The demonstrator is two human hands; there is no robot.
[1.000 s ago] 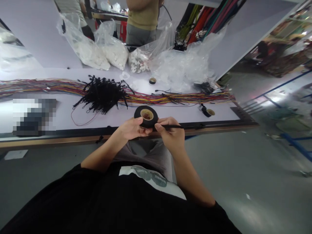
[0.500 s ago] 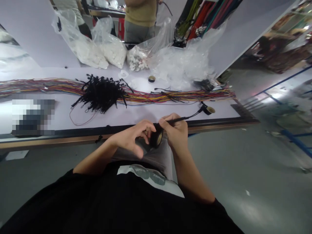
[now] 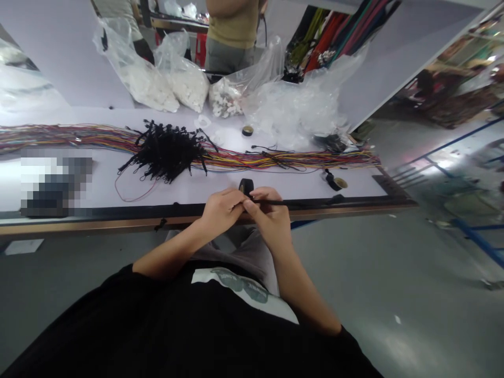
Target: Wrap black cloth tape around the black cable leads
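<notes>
Over the table's front edge my two hands meet at the fingertips. My left hand (image 3: 225, 211) is closed, its fingers pinched at the near side of a roll of black tape (image 3: 248, 186), which stands just beyond the fingertips. My right hand (image 3: 272, 216) is closed on a thin black cable (image 3: 303, 202) that runs out to the right along the edge and ends in a dark connector (image 3: 336, 199). Exactly where tape and cable meet is hidden by my fingers.
A long bundle of coloured wires (image 3: 315, 157) crosses the table, with a heap of black cable pieces (image 3: 169, 152) on it. More tape rolls (image 3: 247, 130) and another tape roll (image 3: 339, 182) lie nearby. Plastic bags (image 3: 189, 86) line the back; a person (image 3: 231, 39) stands beyond.
My left hand has gone from spread fingers to a pinch beside my right fingertips. The tape roll has moved up, from below the hands to beyond them. The cable's far end has dropped lower.
</notes>
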